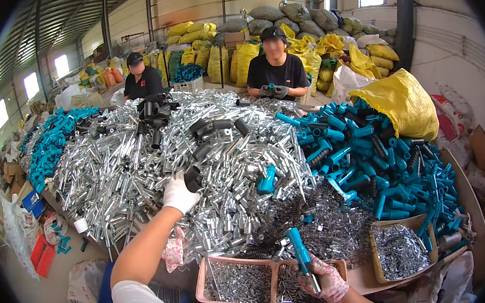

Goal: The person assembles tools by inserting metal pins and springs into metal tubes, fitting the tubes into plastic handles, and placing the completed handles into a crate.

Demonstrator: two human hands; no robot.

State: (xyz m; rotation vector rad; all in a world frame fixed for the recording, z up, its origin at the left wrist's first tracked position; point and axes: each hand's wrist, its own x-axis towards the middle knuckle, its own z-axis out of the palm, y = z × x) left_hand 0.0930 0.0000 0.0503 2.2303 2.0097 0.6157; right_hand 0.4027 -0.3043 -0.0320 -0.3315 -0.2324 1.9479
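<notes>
My left hand (180, 194), in a white glove, reaches over the heap of shiny metal rods and tubes (134, 167). Its fingers are closed at a short black plastic sleeve (192, 179). Close to my body, my right hand (326, 281), in a pink-patterned glove, grips a teal tool handle (299, 249) with a metal shaft pointing down. Below it stands a tray of small metal pins (292, 288), partly hidden by that hand. A pile of dark springs (329, 222) lies just beyond. Another teal piece (266, 179) rests on the metal heap.
Beside the pin tray sit a tray of tiny metal parts (239, 281) and, at right, another parts tray (401, 250). Teal handles (395, 178) spill from a yellow sack (406, 105). Across the table are two people in dark shirts; the nearer person's gloved hands (275, 91) hold a teal piece.
</notes>
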